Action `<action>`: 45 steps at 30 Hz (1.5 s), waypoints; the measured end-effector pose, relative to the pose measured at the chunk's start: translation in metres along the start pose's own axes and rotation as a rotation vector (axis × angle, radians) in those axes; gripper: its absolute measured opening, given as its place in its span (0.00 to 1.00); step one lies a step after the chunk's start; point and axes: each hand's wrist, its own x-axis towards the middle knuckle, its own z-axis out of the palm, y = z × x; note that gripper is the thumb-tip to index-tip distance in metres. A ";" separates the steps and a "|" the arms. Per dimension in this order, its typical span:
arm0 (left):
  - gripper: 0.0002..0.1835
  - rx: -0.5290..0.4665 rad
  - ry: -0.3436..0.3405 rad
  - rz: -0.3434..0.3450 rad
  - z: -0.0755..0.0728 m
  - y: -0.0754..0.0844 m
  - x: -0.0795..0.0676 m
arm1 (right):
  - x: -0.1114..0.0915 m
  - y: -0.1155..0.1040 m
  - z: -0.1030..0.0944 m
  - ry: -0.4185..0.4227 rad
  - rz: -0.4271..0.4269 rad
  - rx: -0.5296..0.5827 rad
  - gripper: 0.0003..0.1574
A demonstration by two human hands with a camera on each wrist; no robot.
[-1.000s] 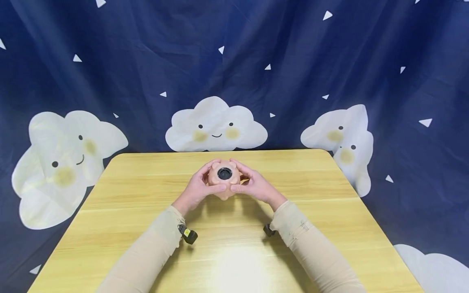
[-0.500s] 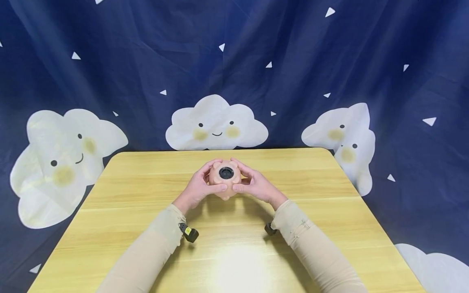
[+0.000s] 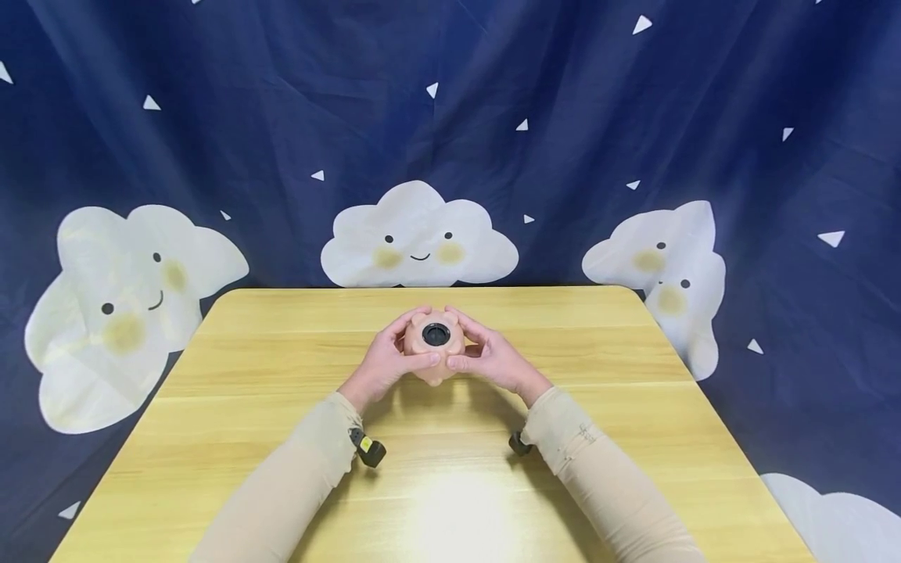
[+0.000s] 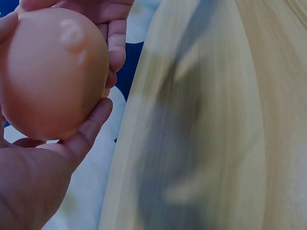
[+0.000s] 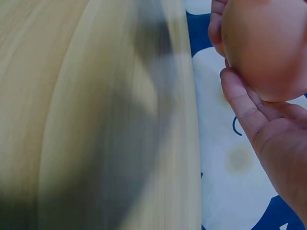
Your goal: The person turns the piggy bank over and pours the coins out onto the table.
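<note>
Both hands hold a pink piggy bank point(image 3: 435, 373) above the far middle part of the table. Its underside, with a round black plug point(image 3: 436, 335) and small nubs around it, faces up toward the head camera. The left hand point(image 3: 383, 360) grips the left side, its thumb on the near face. On the opposite side the right hand point(image 3: 496, 363) does the same, and the two thumbs nearly meet. A small curly raised bump shows on the smooth round body in the left wrist view. Some fingers are hidden behind the piggy bank.
The light wooden table point(image 3: 296, 461) has rounded far corners and a bright glare near the front. Behind it hangs a dark blue curtain point(image 3: 281, 117) with printed white clouds and triangles. Small black wrist cameras sit at the left cuff point(image 3: 368, 448) and right cuff point(image 3: 519, 443).
The head view has shifted very slightly. Both hands keep the same hold on the piggy bank, at nearly the same spot.
</note>
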 end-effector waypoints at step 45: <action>0.46 0.120 0.068 0.062 0.015 -0.012 0.002 | 0.003 -0.050 0.040 0.528 0.082 -0.471 0.08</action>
